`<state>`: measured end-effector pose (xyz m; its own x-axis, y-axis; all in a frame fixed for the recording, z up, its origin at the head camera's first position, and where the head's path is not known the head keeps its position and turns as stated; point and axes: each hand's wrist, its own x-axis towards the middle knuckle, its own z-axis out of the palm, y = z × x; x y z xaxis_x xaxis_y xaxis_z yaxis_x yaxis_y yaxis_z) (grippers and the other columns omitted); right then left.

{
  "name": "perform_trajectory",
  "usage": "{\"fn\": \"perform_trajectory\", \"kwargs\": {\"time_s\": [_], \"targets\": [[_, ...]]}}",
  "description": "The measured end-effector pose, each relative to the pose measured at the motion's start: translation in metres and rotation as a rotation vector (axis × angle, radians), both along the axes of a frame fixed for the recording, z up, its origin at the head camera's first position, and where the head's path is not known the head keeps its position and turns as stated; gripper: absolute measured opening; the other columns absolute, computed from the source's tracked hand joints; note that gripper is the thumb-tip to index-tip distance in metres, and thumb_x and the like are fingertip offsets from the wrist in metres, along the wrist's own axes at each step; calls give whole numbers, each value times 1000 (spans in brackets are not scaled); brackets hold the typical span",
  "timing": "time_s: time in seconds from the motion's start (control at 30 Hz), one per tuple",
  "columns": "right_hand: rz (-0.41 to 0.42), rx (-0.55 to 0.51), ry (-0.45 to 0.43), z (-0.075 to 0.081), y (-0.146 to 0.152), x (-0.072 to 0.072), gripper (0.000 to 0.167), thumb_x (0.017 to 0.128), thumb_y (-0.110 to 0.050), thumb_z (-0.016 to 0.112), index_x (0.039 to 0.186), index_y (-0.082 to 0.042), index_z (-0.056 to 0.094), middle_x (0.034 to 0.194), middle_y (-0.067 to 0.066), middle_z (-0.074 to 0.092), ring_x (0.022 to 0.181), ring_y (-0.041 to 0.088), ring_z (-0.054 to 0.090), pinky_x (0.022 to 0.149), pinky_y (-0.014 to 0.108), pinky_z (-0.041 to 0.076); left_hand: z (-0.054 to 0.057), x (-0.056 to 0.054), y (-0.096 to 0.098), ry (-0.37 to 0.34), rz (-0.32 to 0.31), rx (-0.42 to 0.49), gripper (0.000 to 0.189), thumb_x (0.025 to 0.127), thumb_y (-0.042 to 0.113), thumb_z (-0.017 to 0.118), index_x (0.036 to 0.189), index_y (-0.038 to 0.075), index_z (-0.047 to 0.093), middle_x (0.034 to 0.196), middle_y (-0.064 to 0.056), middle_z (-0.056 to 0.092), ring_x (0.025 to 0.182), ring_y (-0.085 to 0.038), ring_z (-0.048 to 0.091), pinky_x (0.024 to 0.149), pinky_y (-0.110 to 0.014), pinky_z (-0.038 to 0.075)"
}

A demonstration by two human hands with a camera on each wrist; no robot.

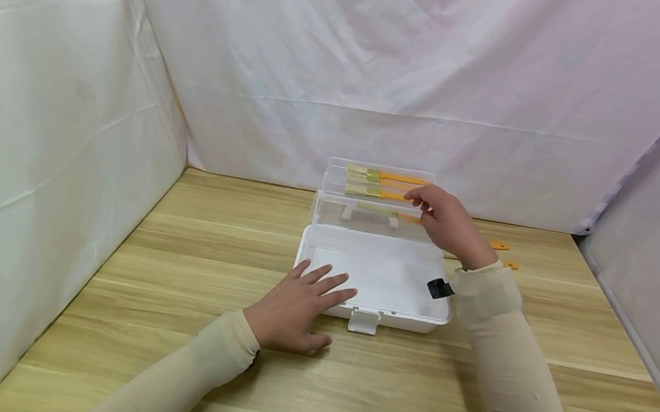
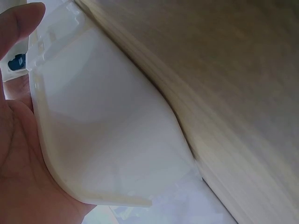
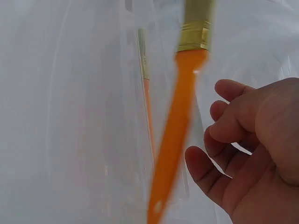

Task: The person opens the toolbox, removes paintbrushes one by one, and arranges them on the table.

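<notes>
A white plastic case [image 1: 373, 276] stands with its clear lid [image 1: 329, 212] raised at the back. Two flat paintbrushes with orange handles and pale bristles, the rear brush [image 1: 371, 174] and the front brush [image 1: 363, 190], lie in the clear tray [image 1: 333, 174] at the top. My right hand [image 1: 450, 221] is beside the handle ends, fingers loosely bent. In the right wrist view those fingers are apart from a near, blurred paintbrush [image 3: 175, 121]. My left hand [image 1: 293, 308] rests at the case's front left corner with spread fingers; its palm lies along the case wall [image 2: 103, 121].
Orange handles [image 1: 510, 265] of more brushes show on the wooden table [image 1: 213, 241] right of the case, partly hidden by my right arm. A clear latch [image 1: 363, 322] hangs at the case's front. White cloth [image 1: 343, 68] walls enclose the table at the back and sides.
</notes>
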<state>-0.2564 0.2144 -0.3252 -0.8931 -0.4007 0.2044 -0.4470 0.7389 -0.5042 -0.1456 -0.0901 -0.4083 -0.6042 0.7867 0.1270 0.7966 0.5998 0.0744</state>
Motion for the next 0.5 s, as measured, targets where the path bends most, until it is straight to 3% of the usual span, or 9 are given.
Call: {"fn": "perform_trajectory", "kwargs": {"time_s": [0.2, 0.37, 0.5], "targets": [[45, 72, 25, -11, 3, -2, 37, 94, 9, 39, 119, -4, 64, 112, 13, 61, 95, 27, 55, 84, 45, 49, -1, 0, -1, -10, -2, 10, 80, 83, 52, 67, 154, 27, 38, 157, -1, 36, 144, -32, 31, 114, -60, 19], [49, 76, 48, -8, 3, 2, 33, 94, 10, 44, 113, -3, 67, 110, 12, 63, 93, 26, 57, 85, 46, 50, 1, 1, 0, -22, 1, -5, 81, 83, 53, 67, 154, 27, 37, 158, -2, 35, 145, -32, 29, 114, -59, 17], [52, 108, 11, -6, 5, 7, 31, 92, 9, 48, 115, -2, 67, 108, 11, 63, 94, 26, 56, 86, 46, 50, 2, 0, 0, -22, 0, -9, 81, 83, 52, 67, 154, 27, 37, 158, -1, 34, 145, -31, 29, 115, -58, 17]]}}
